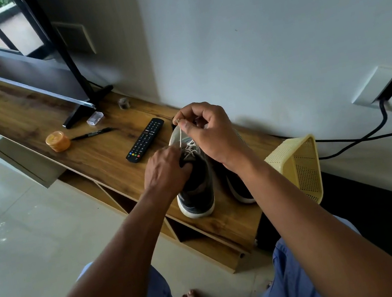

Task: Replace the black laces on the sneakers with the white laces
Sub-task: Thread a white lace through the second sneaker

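Observation:
Two dark sneakers with white soles stand side by side on the wooden TV bench (63,134). The left sneaker (197,192) has a white lace (191,148) threaded across its upper eyelets. My right hand (209,135) pinches the end of that lace between thumb and forefinger and holds it taut above the shoe. My left hand (166,170) grips the left side of the same sneaker near the eyelets. My right forearm covers most of the right sneaker (239,189). No black lace is visible.
A black remote (145,140) lies just left of the shoes, with a black marker (92,134), an orange round tin (58,141) and a small clear box (95,118) further left. A TV stand foot (79,110) is behind them. A yellow perforated basket (299,167) sits at the bench's right end.

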Demonstrator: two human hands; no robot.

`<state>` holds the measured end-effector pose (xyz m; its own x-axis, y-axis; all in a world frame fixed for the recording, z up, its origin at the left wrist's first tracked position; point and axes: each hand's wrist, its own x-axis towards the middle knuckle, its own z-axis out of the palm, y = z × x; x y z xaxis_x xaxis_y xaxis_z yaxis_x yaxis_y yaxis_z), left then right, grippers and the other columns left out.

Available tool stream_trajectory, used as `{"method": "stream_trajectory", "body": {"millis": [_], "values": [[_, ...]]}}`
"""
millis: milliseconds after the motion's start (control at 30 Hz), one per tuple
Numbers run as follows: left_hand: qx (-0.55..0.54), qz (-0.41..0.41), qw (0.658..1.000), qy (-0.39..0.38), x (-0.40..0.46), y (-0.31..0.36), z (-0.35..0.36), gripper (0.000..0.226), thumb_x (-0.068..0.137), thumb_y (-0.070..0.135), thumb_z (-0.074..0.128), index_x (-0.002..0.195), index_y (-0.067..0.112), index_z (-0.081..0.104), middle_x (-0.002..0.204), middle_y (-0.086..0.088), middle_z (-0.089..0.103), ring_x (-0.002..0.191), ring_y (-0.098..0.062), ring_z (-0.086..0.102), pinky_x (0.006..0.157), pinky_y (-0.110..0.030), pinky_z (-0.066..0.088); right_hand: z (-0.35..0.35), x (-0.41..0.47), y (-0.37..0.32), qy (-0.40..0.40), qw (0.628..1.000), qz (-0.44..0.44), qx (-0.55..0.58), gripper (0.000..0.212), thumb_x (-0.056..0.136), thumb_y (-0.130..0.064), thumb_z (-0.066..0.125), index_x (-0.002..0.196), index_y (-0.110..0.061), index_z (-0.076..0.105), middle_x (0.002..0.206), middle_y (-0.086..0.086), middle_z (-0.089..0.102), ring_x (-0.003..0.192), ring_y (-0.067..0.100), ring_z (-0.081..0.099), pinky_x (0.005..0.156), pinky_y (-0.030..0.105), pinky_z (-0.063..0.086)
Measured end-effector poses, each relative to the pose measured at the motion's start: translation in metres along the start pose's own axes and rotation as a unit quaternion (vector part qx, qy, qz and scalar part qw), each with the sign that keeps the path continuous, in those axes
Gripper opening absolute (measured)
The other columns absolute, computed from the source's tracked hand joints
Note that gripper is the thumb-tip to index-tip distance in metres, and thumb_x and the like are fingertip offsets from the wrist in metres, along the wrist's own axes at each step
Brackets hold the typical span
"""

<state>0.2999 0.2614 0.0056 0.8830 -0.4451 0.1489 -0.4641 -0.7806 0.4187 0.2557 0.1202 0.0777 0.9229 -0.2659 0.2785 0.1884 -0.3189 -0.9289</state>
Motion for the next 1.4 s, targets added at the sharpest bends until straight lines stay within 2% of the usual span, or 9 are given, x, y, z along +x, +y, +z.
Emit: {"method": "stream_trajectory", "body": {"millis": [67, 167, 300, 400, 500, 700, 1100, 1233, 1400], "values": [[-0.049, 0.017, 0.998, -0.032, 0.001, -0.001, -0.005, 0.061, 0.086, 0.039, 0.079, 0.14, 0.025, 0.057, 0.129, -0.003, 0.06, 0.11, -0.021, 0.059, 0.084, -0.033, 0.051, -0.008, 0.0, -0.007, -0.017, 1.0, -0.005, -0.022, 0.011, 0.093, -0.014, 0.07, 0.089, -0.02, 0.078, 0.086, 0.001, 0.075, 0.07, 0.013, 0.063, 0.068, 0.027, 0.05], [-0.11, 0.036, 0.993, -0.03, -0.002, -0.004, -0.02, 0.045, 0.083, 0.045, 0.084, 0.122, 0.034, 0.065, 0.118, 0.005, 0.055, 0.099, -0.013, 0.057, 0.075, -0.026, 0.047, -0.018, -0.003, -0.019, -0.078, 0.996, 0.014, -0.035, 0.011, 0.094, -0.006, 0.07, 0.089, -0.011, 0.078, 0.076, -0.001, 0.073, 0.063, 0.003, 0.061, 0.065, 0.022, 0.049], [-0.169, 0.013, 0.984, -0.062, -0.009, -0.012, -0.043, 0.026, 0.086, 0.03, 0.084, 0.093, 0.041, 0.061, 0.095, 0.014, 0.065, 0.088, -0.005, 0.065, 0.072, -0.029, 0.057, -0.025, -0.01, -0.024, -0.187, 0.98, 0.067, -0.028, 0.011, 0.094, 0.0, 0.067, 0.089, -0.001, 0.076, 0.074, 0.009, 0.074, 0.067, 0.016, 0.069, 0.069, 0.036, 0.061], [-0.183, 0.021, 0.98, -0.079, -0.014, -0.021, -0.05, 0.032, 0.086, 0.023, 0.084, 0.098, 0.047, 0.066, 0.093, 0.012, 0.07, 0.087, 0.0, 0.065, 0.071, -0.024, 0.055, -0.024, -0.016, -0.017, -0.24, 0.963, 0.107, -0.054, 0.01, 0.088, 0.001, 0.07, 0.085, -0.003, 0.078, 0.079, 0.004, 0.077, 0.078, 0.023, 0.075, 0.081, 0.043, 0.064], [-0.181, 0.022, 0.981, -0.067, -0.015, -0.026, -0.046, 0.03, 0.087, 0.015, 0.082, 0.105, 0.037, 0.071, 0.095, 0.014, 0.068, 0.088, 0.005, 0.062, 0.066, -0.012, 0.049, -0.016, -0.025, -0.006, -0.279, 0.932, 0.094, -0.211, 0.01, 0.083, -0.016, 0.075, 0.077, -0.025, 0.078, 0.081, -0.007, 0.077, 0.085, 0.012, 0.073, 0.083, 0.034, 0.057], [-0.172, 0.001, 0.985, -0.026, -0.008, -0.018, -0.034, 0.011, 0.093, 0.027, 0.076, 0.101, 0.034, 0.077, 0.094, 0.017, 0.071, 0.088, 0.005, 0.063, 0.073, -0.02, 0.049, 0.017, -0.042, 0.003, -0.249, 0.872, 0.031, -0.421, 0.021, 0.089, -0.01, 0.068, 0.108, -0.008, 0.076, 0.098, 0.011, 0.076, 0.09, 0.028, 0.073, 0.075, 0.032, 0.058], [-0.166, -0.015, 0.984, -0.055, -0.003, -0.013, -0.037, 0.022, 0.081, 0.017, 0.085, 0.095, 0.032, 0.076, 0.088, 0.011, 0.071, 0.08, -0.002, 0.067, 0.063, -0.013, 0.05, 0.032, -0.033, 0.005, -0.32, 0.825, 0.051, -0.463, 0.016, 0.099, -0.013, 0.058, 0.108, -0.004, 0.067, 0.097, 0.016, 0.065, 0.089, 0.033, 0.065, 0.069, 0.036, 0.046], [-0.166, -0.014, 0.984, -0.06, -0.007, -0.007, -0.039, 0.023, 0.079, 0.017, 0.088, 0.094, 0.027, 0.074, 0.086, 0.01, 0.071, 0.08, 0.005, 0.065, 0.061, -0.009, 0.049, 0.009, -0.029, 0.0, -0.244, 0.87, 0.039, -0.426, 0.008, 0.086, -0.007, 0.067, 0.081, -0.012, 0.063, 0.071, 0.001, 0.059, 0.073, 0.025, 0.064, 0.064, 0.031, 0.05], [-0.159, -0.046, 0.985, -0.044, -0.01, -0.004, -0.036, 0.041, 0.073, 0.017, 0.093, 0.104, 0.026, 0.069, 0.082, 0.01, 0.072, 0.074, 0.001, 0.066, 0.062, -0.019, 0.051, -0.014, -0.022, 0.014, -0.058, 0.923, 0.068, -0.373, 0.014, 0.085, -0.011, 0.078, 0.095, -0.019, 0.082, 0.088, 0.0, 0.078, 0.082, 0.016, 0.071, 0.07, 0.021, 0.046]]}}
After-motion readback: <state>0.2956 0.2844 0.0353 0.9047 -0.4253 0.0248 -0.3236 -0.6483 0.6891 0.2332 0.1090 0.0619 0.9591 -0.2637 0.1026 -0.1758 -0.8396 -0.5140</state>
